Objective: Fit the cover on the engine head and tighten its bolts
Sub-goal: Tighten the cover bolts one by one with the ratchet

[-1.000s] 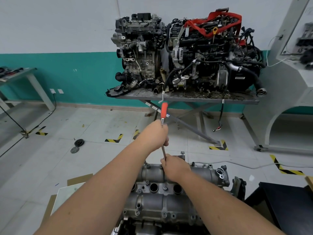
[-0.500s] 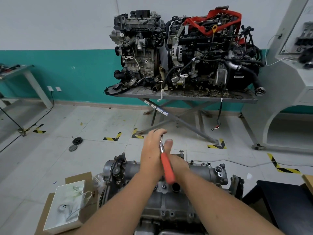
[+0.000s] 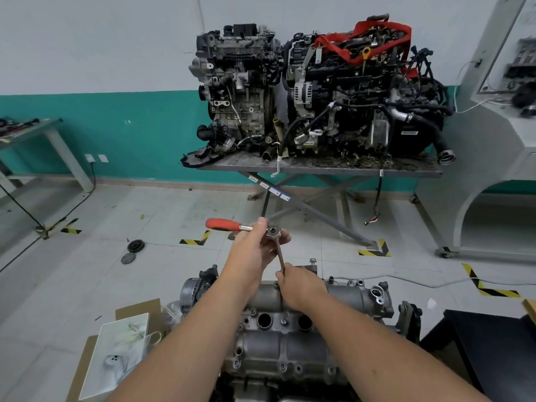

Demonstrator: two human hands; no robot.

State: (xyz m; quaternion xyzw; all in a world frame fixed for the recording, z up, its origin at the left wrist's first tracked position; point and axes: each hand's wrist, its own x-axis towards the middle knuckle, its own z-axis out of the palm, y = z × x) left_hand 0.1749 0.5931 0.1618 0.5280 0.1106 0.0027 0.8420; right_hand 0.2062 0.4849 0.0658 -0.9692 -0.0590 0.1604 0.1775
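Gripping the ratchet wrench (image 3: 255, 227) just behind its head, the left hand (image 3: 255, 250) holds the tool level, its red handle (image 3: 222, 224) pointing out to the left over the tiled floor (image 3: 145, 204). From the ratchet head a slim extension bar (image 3: 280, 258) slants down and disappears into the right hand (image 3: 301, 285), whose fingers are curled round the bar's lower end — both hands are closed on the tool, neither one loose. That right hand rests at the far edge of the grey metal cover (image 3: 275, 343), which sits on the engine head in the low middle of the view, directly under both forearms. Two dark round openings show in the cover's top face just in front of the right wrist, and small bolts dot its near flange; whether the bar's tip sits on a bolt is hidden by the hand. Left of the engine a white box (image 3: 121, 358) lies on flattened cardboard (image 3: 84, 369). Farther back, a metal table (image 3: 319, 169) with crossed legs carries two complete engines (image 3: 319, 94) side by side — the right one draped with a red strap (image 3: 362, 44). Two dark round discs (image 3: 133, 252) lie on the floor to the left, near yellow-and-black tape marks.
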